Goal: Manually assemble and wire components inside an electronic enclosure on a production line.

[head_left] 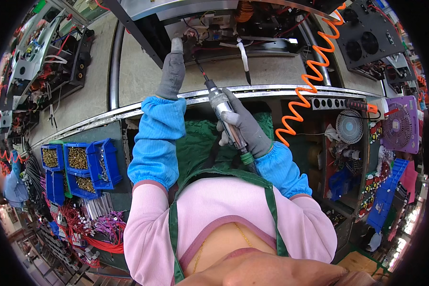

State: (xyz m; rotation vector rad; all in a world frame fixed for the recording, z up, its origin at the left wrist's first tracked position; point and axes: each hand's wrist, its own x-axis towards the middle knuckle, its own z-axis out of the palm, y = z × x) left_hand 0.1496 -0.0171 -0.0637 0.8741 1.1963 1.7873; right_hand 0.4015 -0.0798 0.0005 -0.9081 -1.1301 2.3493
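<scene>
My right hand (pixel 245 121), in a grey glove, wraps round a silver inline power screwdriver (pixel 220 104) with a green collar at its rear end. Its long thin bit slants up and left toward an open metal chassis (pixel 267 46). My left hand (pixel 173 71), also gloved, reaches to the chassis's near left part, beside wires and small parts. Its fingers are pressed together at the tips; what they hold, if anything, is hidden. A white-sleeved cable (pixel 243 56) with a black end hangs out over the chassis's near edge, right of the bit.
A coiled orange air hose (pixel 306 90) hangs to the right. Blue bins (pixel 110 164) at left contain brass-coloured fasteners, near bundled red wires (pixel 102 244). More open chassis (pixel 71 62) stand at both sides. A round fan (pixel 349 127) and a purple fan (pixel 399 125) are at right. A metal rail (pixel 100 116) edges the bench.
</scene>
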